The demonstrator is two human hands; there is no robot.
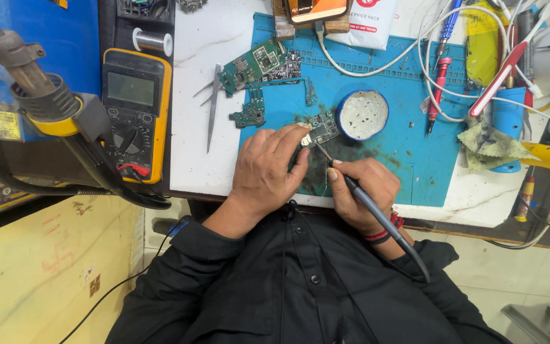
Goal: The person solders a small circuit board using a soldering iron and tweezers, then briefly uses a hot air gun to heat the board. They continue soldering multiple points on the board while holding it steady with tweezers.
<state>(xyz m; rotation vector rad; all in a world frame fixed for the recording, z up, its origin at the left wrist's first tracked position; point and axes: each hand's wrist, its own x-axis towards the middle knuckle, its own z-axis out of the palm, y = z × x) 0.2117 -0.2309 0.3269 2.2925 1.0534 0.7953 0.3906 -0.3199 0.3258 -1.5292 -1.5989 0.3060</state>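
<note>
A small circuit board [321,129] is pinned on the blue work mat [408,159] by the left hand [265,169], whose fingertips are pressed onto its near-left edge; how much of the board is covered by those fingers cannot be made out. A soldering iron [367,204] is held in the right hand [364,191], the fingers closed round its dark handle like a pen, and its thin tip is laid against the board's near edge. The exact contact point is too small to tell. The iron's cable end is lost against the black shirt.

Just right of the board a round blue-rimmed tin [363,114] of pale paste is seen, almost touching it. Further up the mat a larger green circuit board [253,64] and a small board fragment [249,116] are laid, with tweezers [214,105] beside them on the white bench. A yellow multimeter [136,111] is placed at the left, and a hot-air gun [39,95] is partly cut off by the frame's left edge. At the right, tangled white cables [428,57] hide much of the tools beneath.
</note>
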